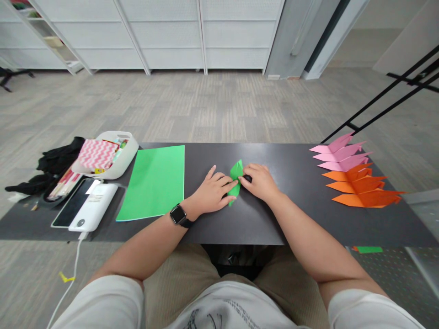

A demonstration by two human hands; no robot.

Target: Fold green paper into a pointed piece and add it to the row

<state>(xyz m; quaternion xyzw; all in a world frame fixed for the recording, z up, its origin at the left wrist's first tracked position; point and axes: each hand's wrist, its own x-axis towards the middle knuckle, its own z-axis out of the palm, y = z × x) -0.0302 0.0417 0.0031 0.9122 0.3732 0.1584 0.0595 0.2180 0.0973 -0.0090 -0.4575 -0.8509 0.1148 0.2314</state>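
While our two hands meet at the centre of the frame, we bend to a dark table (pixel 250 224) over one small green fold (pixel 236 171) of paper, its length running up the picture and its pointed tip toward the top. Our left hand (pixel 214 189), a black watch (pixel 178 214) at its wrist, lies palm down with its fingers spread wide, several of the tips resting on the fold. Our right hand (pixel 262 180) comes in from the other side in a narrow grip, thumb and fingers about a black piece (pixel 247 178) at the fold's right edge; what that piece is, and how firmly we hold it, we cannot tell. As we judge it, the step in hand is creasing, the left hand steadying the paper as the right works at its edge. What the next move calls for, to our mind, is layers kept in line under the left fingertips and even, gentle pressure, since thin paper could slip or wrinkle. At the right of the frame we have three pink shapes (pixel 346 153) and three orange shapes (pixel 363 198), folded and set in an overlapping row. Left of centre, a green sheet (pixel 154 183) lies flat near our left wrist; farther left we see a white basket (pixel 128 157), black cloth (pixel 58 157) and a phone (pixel 70 201) partly covered by a white device (pixel 94 208)
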